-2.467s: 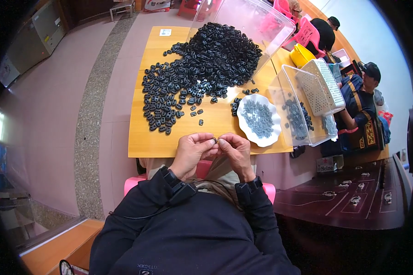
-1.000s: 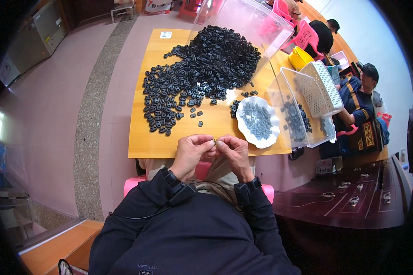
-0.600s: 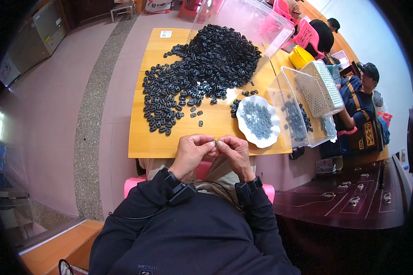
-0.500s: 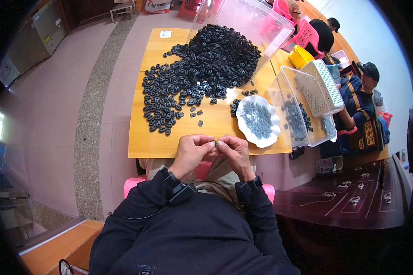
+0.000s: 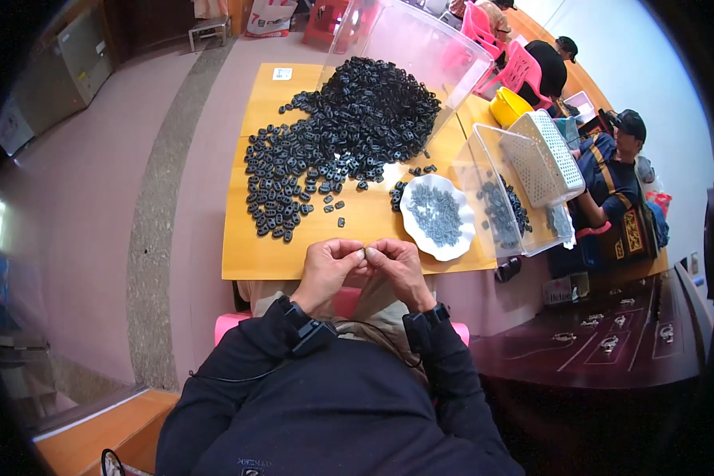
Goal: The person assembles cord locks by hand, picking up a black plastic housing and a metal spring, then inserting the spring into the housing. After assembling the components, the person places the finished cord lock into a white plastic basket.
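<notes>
My left hand (image 5: 326, 272) and my right hand (image 5: 399, 270) meet over the near edge of the table. Thumb and forefinger of each are pinched together, tip to tip, on something too small to make out. Beyond them lies a large heap of small black oval pieces with two holes (image 5: 373, 111), thinning to loose ones on its near left side. To the right of my right hand stands a white wavy-rimmed dish (image 5: 466, 240) holding many small clear, greyish pieces (image 5: 435, 214).
A tilted clear plastic bin (image 5: 460, 59) stands behind the heap. At the right edge, another clear bin (image 5: 543, 241) holds black pieces, with a white perforated basket (image 5: 549, 151) over it. A yellow bowl (image 5: 512, 105) is farther back. A seated person (image 5: 611, 170) works at the right.
The view has shifted slightly, so the table and its things sit a little lower and more to the left. My hands stay pinched together, with fingertips slightly closer.
</notes>
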### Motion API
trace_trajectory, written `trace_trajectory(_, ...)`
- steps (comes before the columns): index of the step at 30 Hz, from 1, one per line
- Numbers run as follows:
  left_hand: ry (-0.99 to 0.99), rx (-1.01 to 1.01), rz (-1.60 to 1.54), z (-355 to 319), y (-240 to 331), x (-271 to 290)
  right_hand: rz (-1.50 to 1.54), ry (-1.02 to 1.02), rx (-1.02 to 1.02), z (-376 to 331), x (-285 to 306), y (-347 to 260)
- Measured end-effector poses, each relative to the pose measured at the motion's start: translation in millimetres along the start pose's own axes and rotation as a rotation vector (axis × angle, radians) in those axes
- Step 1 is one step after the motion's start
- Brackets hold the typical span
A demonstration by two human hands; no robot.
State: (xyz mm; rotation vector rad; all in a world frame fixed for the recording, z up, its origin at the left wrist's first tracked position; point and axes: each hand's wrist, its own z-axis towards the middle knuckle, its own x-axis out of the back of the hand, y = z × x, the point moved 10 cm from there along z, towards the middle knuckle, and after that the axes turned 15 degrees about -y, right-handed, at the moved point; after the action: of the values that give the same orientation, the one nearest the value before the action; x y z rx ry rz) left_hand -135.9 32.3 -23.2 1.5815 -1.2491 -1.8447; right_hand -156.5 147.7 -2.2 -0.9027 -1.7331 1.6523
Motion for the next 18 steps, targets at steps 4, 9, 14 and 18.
trace_trajectory(4, 0.007, 0.007, -0.065, -1, -1, 0, 0.227, 0.028, -0.015, -1, -4, 3)
trace_trajectory(9, 0.034, 0.000, -0.059, -1, 0, 6, 0.259, 0.038, -0.046, 2, -3, 8)
trace_trajectory(14, 0.128, -0.039, -0.186, -3, 3, 18, 0.209, 0.078, -0.039, 18, 5, 3)
trace_trajectory(18, 0.176, -0.080, -0.256, -4, 8, 25, 0.057, 0.164, -0.002, 42, 18, -11)
